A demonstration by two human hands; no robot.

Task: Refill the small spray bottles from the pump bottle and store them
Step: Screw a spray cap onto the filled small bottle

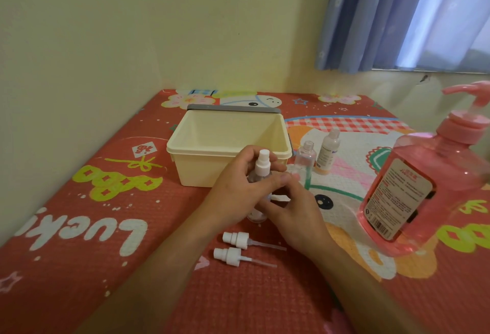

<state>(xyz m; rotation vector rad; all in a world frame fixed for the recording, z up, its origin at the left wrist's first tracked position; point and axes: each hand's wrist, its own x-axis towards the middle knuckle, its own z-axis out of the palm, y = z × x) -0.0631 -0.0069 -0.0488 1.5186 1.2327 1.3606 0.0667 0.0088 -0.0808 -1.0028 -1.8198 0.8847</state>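
My left hand [238, 187] grips a small clear spray bottle [261, 171] with a white spray top, held upright over the mat in front of the box. My right hand [294, 211] touches the same bottle lower down, fingers curled against it. Two loose white spray heads [236, 239] [229, 256] with thin tubes lie on the mat just below my hands. A clear uncapped small bottle [305, 158] stands right of the box, with a white labelled bottle [328, 152] beside it. The big pink pump bottle [413, 187] stands at the right.
An open cream storage box [228, 148] with a grey lid edge behind it sits at the middle back of the red patterned mat [106, 227]. Walls close in at the left and back. A blue curtain [397, 15] hangs at the upper right.
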